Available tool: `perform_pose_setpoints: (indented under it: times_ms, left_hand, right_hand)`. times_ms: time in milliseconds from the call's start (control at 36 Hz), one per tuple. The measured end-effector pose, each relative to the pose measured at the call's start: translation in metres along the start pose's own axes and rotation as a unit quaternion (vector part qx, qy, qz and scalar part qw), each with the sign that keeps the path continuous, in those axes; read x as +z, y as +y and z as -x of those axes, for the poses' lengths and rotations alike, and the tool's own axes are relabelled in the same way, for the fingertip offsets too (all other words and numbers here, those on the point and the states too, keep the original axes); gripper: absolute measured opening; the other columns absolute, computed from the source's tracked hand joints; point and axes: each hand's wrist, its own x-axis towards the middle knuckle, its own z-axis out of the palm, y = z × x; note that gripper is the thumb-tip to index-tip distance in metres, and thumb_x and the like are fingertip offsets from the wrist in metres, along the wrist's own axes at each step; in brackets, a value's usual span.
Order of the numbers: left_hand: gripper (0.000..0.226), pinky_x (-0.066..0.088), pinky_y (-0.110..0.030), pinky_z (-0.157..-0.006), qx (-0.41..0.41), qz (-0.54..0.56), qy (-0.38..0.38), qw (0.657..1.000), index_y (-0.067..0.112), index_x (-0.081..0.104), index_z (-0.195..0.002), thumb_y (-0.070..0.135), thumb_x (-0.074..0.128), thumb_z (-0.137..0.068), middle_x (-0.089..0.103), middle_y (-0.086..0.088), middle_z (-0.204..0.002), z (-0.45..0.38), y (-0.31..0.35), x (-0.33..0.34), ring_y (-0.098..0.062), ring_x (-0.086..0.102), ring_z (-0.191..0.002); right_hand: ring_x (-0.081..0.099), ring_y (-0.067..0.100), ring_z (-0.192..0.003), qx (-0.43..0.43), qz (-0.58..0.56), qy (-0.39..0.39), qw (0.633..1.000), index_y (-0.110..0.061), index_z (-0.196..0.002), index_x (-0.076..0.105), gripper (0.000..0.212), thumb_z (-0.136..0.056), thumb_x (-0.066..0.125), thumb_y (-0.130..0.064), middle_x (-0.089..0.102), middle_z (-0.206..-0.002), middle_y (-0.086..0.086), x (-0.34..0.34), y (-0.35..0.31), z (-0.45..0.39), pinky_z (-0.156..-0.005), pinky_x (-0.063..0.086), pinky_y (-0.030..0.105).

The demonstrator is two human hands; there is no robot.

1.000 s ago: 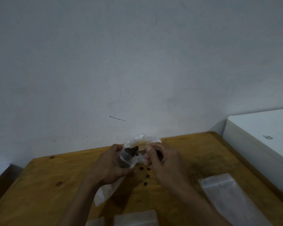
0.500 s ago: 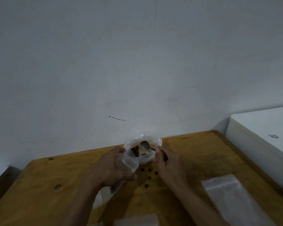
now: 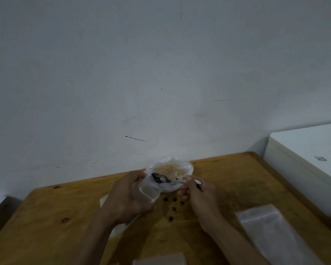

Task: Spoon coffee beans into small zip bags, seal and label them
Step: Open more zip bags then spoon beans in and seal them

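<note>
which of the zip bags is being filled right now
The small zip bag gripped in the left hand, with the spoon at its mouth. The other zip bags lie flat on the table, untouched.

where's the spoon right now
In the head view the spoon is at table centre, pinched by the right hand, its bowl at the mouth of the small zip bag the left hand holds.

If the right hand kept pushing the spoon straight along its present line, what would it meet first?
The right hand points the spoon leftward. Its bowl is already at the mouth of the small zip bag gripped by the left hand, so it would probably meet the bag's plastic first, then that hand's fingers; depth is unclear.
</note>
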Motion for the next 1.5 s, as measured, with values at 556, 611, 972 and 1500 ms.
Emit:
perform_pose_setpoints:
  times_ms: [556, 611, 972, 1500]
  left_hand:
    - [0.105, 0.052, -0.030, -0.091, -0.035, -0.012, -0.016, 0.999, 0.023, 0.047, -0.140, 0.043, 0.096, -0.049, 0.052, 0.008, -0.133, -0.006, -0.007, 0.005, -0.011, 0.050, -0.113]
    - [0.104, 0.052, -0.030, -0.090, -0.036, -0.011, -0.014, 0.999, 0.023, 0.048, -0.138, 0.045, 0.096, -0.048, 0.052, 0.009, -0.130, -0.006, -0.008, 0.006, -0.010, 0.050, -0.112]
    - [0.092, 0.048, -0.023, -0.083, -0.041, 0.020, -0.011, 0.999, 0.025, 0.052, -0.131, 0.044, 0.095, -0.052, 0.056, 0.010, -0.124, -0.007, -0.018, 0.006, -0.012, 0.054, -0.112]
    - [0.106, 0.054, -0.030, -0.087, -0.050, 0.063, -0.018, 0.997, 0.026, 0.050, -0.134, 0.059, 0.091, -0.043, 0.057, 0.011, -0.126, -0.002, -0.018, 0.002, -0.011, 0.055, -0.112]
  right_hand:
    - [0.067, 0.016, -0.061, 0.016, -0.070, 0.060, 0.996, -0.010, -0.096, 0.069, 0.012, -0.100, 0.058, -0.013, 0.072, -0.064, 0.003, -0.013, -0.030, 0.000, -0.057, 0.054, 0.027]
    - [0.066, 0.013, -0.057, 0.003, -0.073, 0.057, 0.996, -0.009, -0.095, 0.069, 0.012, -0.100, 0.058, -0.013, 0.071, -0.066, 0.005, -0.014, -0.037, 0.005, -0.053, 0.052, 0.025]
    - [0.068, 0.009, -0.058, -0.095, 0.017, 0.006, 0.995, -0.025, -0.091, 0.067, 0.016, -0.101, 0.056, -0.019, 0.072, -0.071, 0.004, 0.000, -0.048, 0.042, -0.055, 0.053, 0.020]
    - [0.064, 0.004, -0.064, -0.276, 0.156, 0.036, 0.948, -0.019, -0.097, 0.072, 0.018, -0.100, 0.055, -0.023, 0.067, -0.070, -0.009, -0.011, -0.035, 0.023, -0.053, 0.047, 0.012]
